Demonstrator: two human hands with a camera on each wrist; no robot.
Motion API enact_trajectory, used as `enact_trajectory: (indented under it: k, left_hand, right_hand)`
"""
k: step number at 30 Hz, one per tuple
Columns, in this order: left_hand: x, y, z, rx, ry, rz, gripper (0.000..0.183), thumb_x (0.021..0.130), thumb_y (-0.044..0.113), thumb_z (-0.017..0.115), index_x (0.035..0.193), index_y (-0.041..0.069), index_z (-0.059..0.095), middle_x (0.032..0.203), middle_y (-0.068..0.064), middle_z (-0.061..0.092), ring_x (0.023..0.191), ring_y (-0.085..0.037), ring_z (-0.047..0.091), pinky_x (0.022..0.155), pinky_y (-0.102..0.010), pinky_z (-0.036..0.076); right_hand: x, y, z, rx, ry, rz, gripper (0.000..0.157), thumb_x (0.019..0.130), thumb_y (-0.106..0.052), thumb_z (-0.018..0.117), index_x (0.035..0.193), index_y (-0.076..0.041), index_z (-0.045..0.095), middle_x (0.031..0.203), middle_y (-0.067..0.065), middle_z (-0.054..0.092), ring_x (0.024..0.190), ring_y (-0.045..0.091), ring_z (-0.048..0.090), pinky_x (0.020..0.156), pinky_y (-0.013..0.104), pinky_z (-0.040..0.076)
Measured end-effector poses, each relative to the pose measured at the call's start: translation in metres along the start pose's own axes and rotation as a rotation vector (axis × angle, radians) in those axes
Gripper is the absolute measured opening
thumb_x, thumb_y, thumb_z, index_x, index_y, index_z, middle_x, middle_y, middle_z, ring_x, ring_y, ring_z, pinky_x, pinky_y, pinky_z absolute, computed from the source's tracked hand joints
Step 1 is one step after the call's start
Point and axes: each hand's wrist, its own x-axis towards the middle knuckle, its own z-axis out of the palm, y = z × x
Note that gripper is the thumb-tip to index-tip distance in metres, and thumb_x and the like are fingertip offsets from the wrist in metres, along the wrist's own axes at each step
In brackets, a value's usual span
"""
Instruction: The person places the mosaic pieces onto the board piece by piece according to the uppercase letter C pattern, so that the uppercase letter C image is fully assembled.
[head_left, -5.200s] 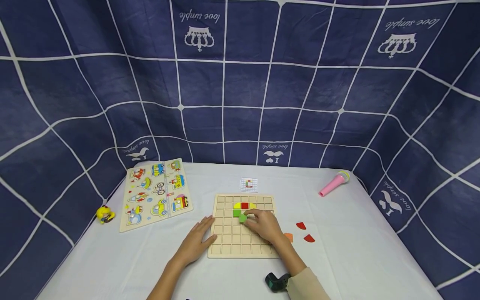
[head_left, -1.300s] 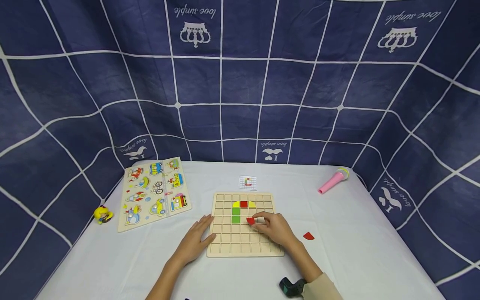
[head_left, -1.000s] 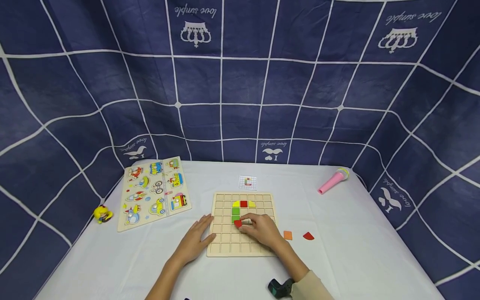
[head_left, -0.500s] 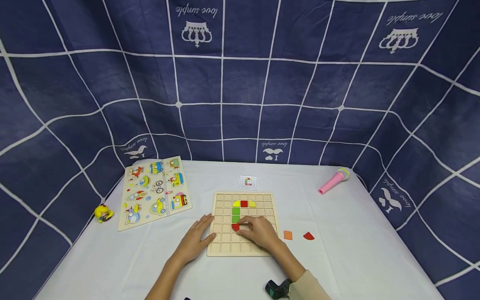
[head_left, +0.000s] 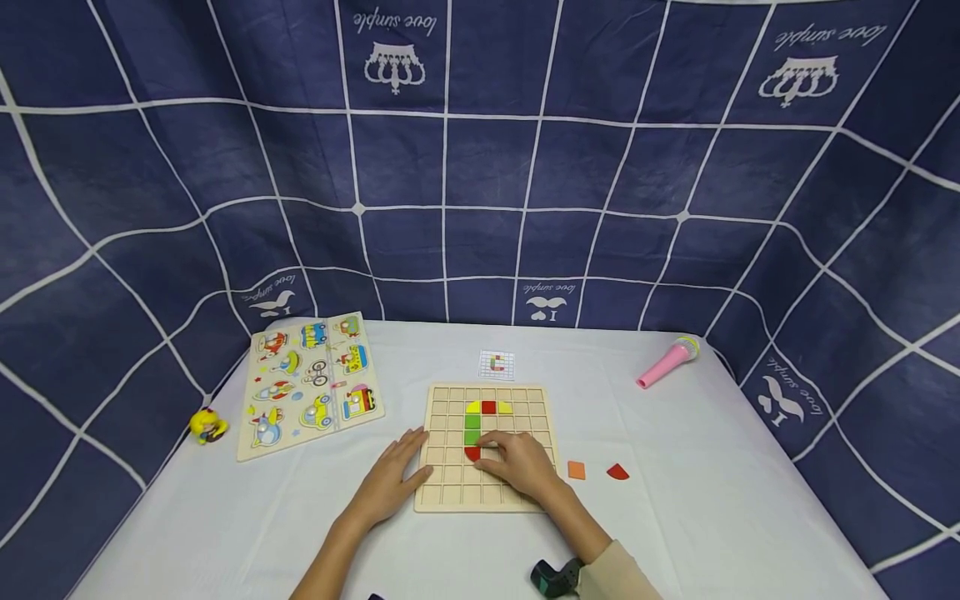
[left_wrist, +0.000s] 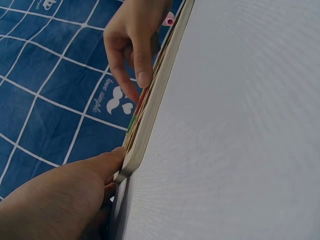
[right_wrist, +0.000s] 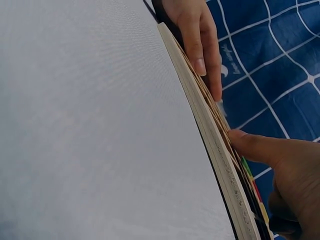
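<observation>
A wooden grid board (head_left: 450,492) lies on the white table. It holds two yellow quarter pieces with a red square (head_left: 488,407) between them, two green squares (head_left: 472,429) below, and a red quarter-circle piece (head_left: 471,453) under those. My right hand (head_left: 487,454) lies over the board and its fingertips pinch the red quarter piece in its cell; the left wrist view shows thumb and finger (left_wrist: 142,75) pointing down at the board's edge (left_wrist: 150,120). My left hand (head_left: 415,467) rests flat on the table, with its straight fingers against the board's left edge.
An orange square (head_left: 576,470) and a red quarter piece (head_left: 617,472) lie loose right of the board. A small pattern card (head_left: 497,364) sits behind it. A vehicle puzzle board (head_left: 311,383) and a yellow toy (head_left: 207,425) are at the left, a pink toy microphone (head_left: 667,365) at the back right.
My right hand carried a red quarter piece from the board's right side leftward and lowered it into the cell under the green squares. The left hand stayed at the board's edge.
</observation>
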Motion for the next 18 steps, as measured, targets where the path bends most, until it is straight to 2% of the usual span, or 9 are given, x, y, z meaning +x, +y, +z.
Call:
enact_trajectory:
  k: [3,5,8,13,18]
  left_hand:
    - [0.001,0.000,0.000,-0.002,0.000,0.003,0.059,0.090,0.032,0.059,0.140,0.007,0.039,0.146,-0.005,0.034,0.137,-0.024,0.022,0.113,-0.037,0.013]
    - [0.001,0.000,0.001,-0.004,0.000,0.007,0.059,0.090,0.031,0.059,0.140,0.006,0.039,0.146,-0.006,0.034,0.137,-0.024,0.022,0.113,-0.037,0.013]
    - [0.001,0.001,0.001,-0.006,-0.005,0.010,0.059,0.091,0.031,0.059,0.140,0.006,0.039,0.146,-0.006,0.034,0.137,-0.024,0.022,0.113,-0.037,0.013]
    - [0.000,0.001,-0.001,-0.002,-0.004,0.008,0.059,0.091,0.031,0.059,0.140,0.006,0.039,0.146,-0.006,0.034,0.137,-0.024,0.022,0.113,-0.038,0.013]
    - [0.001,0.000,-0.001,-0.004,-0.003,0.009,0.059,0.091,0.031,0.059,0.140,0.006,0.039,0.146,-0.006,0.034,0.137,-0.024,0.022,0.113,-0.036,0.013]
  right_hand:
    - [-0.002,-0.001,-0.003,-0.001,0.003,0.006,0.030,0.076,-0.042,0.073,0.099,-0.023,0.071,0.046,-0.015,0.033,0.043,0.001,0.023,0.039,0.018,0.026]
    - [-0.004,0.000,-0.007,0.008,-0.001,0.017,0.029,0.076,-0.041,0.073,0.099,-0.023,0.070,0.050,-0.016,0.042,0.045,0.001,0.024,0.043,0.018,0.032]
    - [-0.009,0.002,-0.014,0.012,0.003,0.036,0.029,0.076,-0.041,0.073,0.100,-0.025,0.070,0.048,-0.016,0.043,0.046,0.002,0.023,0.049,0.019,0.035]
    - [-0.018,0.011,-0.029,0.026,0.025,0.067,0.030,0.075,-0.039,0.075,0.101,-0.025,0.069,0.042,-0.015,0.032,0.045,0.002,0.019,0.043,0.019,0.024]
    - [-0.029,0.021,-0.045,0.033,0.046,0.116,0.030,0.075,-0.035,0.076,0.102,-0.024,0.069,0.046,-0.015,0.031,0.044,0.000,0.022,0.040,0.018,0.023]
